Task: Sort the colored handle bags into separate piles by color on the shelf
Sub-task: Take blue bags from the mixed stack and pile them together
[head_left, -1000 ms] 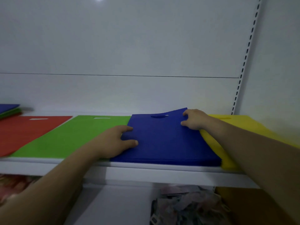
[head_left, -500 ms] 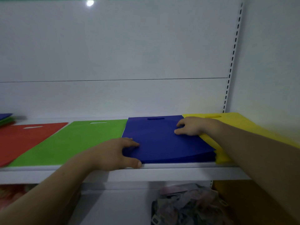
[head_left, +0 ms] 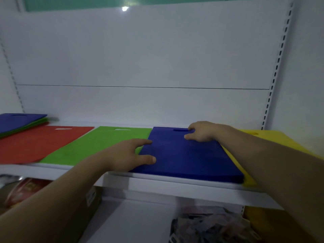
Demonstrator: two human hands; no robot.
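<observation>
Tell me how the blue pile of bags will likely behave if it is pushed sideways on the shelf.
Probably it slides as a block: the blue pile lies flat, edges even, on the smooth shelf. Single bags look thin, so top ones may slip or buckle unless pressed down.

Lighting is dim and cool. One glare spot point(head_left: 124, 8) sits high on the white back panel point(head_left: 140, 50). Slight blur softens the whole frame. Slotted uprights point(head_left: 279, 58) bow at the edges. Below the shelf point(head_left: 175, 183) lies shadow.

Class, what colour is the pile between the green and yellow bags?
Dark blue: the bag pile shows best in the head view.
</observation>
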